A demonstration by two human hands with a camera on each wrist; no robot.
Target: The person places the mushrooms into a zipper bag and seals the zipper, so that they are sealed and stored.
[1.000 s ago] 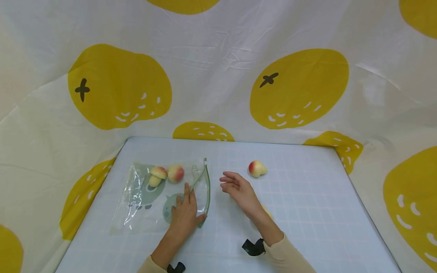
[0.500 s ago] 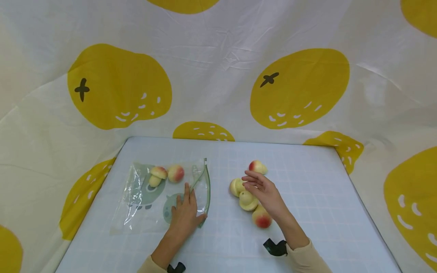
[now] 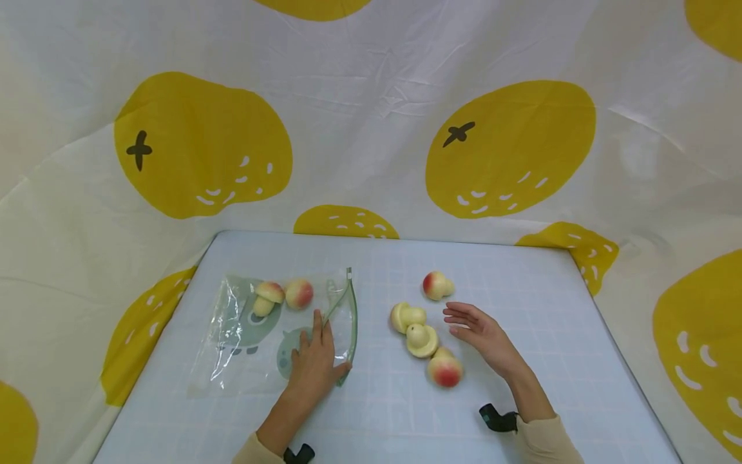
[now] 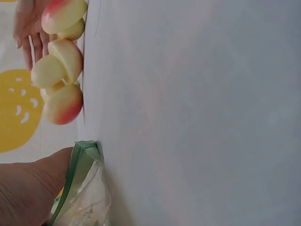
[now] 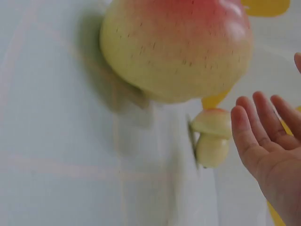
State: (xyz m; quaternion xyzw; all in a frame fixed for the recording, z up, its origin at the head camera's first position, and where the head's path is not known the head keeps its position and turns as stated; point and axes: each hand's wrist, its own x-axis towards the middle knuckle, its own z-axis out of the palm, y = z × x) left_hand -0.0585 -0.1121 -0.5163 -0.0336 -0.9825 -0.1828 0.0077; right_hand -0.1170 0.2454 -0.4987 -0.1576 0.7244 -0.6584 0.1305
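Note:
My left hand (image 3: 313, 361) rests on a clear zip bag (image 3: 249, 380) with a green zip edge, fingers extended. In the left wrist view its thumb lies against the green rim (image 4: 70, 183), which gapes a little. Within the bag's outline are two toy mushrooms, one (image 3: 269, 299) showing its stem and one (image 3: 299, 294) showing a red-blushed cap; I cannot tell if they lie inside. My right hand (image 3: 484, 335) hovers with relaxed fingers, holding nothing, right of a row of mushrooms: one (image 3: 408, 317), an upturned one (image 3: 421, 340) and a red-capped one (image 3: 446, 368).
Another toy mushroom (image 3: 437, 285) lies apart, farther back on the pale checked tabletop (image 3: 551, 335). A hanging cloth (image 3: 359, 129) with yellow fruit prints stands behind and beside the table.
My right hand has moved right from near the bag, passing over the row of mushrooms and uncovering it. The left hand and the bag stay where they were.

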